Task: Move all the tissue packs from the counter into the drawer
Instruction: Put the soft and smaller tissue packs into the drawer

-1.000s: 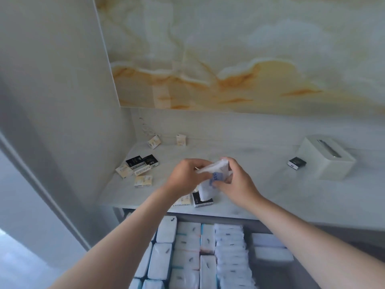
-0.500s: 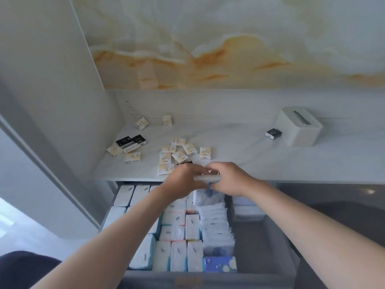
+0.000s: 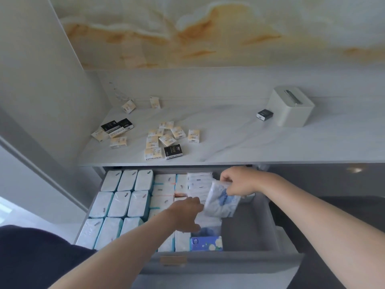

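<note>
While the right grip pinched a pack over the drawer — half filled already — the left grip sat among stored rows, its hold hidden, and many packs lay on the counter, so much remained.

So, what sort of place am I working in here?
Likely a home built-in cabinet nook: a marble-look counter, an open drawer packed with tissue packs, and a white tissue box on top.
</note>
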### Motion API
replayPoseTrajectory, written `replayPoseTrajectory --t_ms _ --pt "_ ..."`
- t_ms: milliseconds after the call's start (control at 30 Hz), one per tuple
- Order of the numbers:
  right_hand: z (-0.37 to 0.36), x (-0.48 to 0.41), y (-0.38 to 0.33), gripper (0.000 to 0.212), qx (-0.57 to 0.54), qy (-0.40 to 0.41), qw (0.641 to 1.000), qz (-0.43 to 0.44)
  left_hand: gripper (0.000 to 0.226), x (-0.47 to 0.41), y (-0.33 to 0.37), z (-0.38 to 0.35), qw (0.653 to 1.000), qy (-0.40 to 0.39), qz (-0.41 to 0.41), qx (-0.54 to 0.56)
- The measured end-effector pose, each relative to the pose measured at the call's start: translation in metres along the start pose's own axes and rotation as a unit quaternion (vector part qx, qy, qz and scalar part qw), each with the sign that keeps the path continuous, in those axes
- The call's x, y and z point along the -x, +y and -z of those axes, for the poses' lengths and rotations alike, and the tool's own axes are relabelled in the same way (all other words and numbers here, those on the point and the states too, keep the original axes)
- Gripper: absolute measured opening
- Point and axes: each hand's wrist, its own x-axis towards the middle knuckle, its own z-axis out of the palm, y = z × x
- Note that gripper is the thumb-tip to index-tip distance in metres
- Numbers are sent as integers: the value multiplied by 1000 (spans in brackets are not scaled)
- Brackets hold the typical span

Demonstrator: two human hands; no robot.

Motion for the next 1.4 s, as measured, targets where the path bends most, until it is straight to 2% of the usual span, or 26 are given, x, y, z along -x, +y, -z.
replayPoseTrajectory --t_ms 67,133,267,367,567,633,700,800,900,1000,1133,1233,1333,1400 --pt "-2 4 2 11 -5 -14 1000 -1 73 -7 4 -14 998 12 -11 -65" --pt "-4 7 2 12 -5 -25 1000 0 74 -14 4 -21 994 34 -11 -106" --pt "-14 3 0 13 5 -38 999 20 44 -23 5 -22 989 63 1 -131" --pt "-23 -3 -6 12 9 -54 998 27 33 -27 3 -20 991 58 23 -118" --pt "-59 -16 -19 7 88 -91 990 58 39 -25 -13 -15 994 87 33 -60" --pt "-82 -21 -22 11 64 -80 993 51 36 -22 -13 -17 993 97 34 -57" --pt "-108 -25 -22 7 33 -72 996 48 39 -22 -13 -20 993 101 40 -46" --pt "-133 -30 -21 6 18 -99 994 40 55 -20 -18 -19 995 89 37 3" --pt "-120 -33 -20 5 9 -149 988 25 54 -18 -24 -16 997 69 26 20" --pt "-106 -32 -13 13 24 -117 993 4 48 -18 -22 -17 997 80 18 15" --pt "-133 -29 -13 24 56 -86 995 -14 49 -20 -15 -12 994 111 -1 0" --pt "-152 -35 -14 20 50 -64 996 -32 49 -18 -16 -11 996 86 0 -24" --pt "-132 -32 -18 24 59 -41 997 -27 50 -18 -17 -19 997 71 9 -38" --pt "-111 -32 -16 21 88 10 995 -43 51 -18 -15 -22 998 60 8 -31"
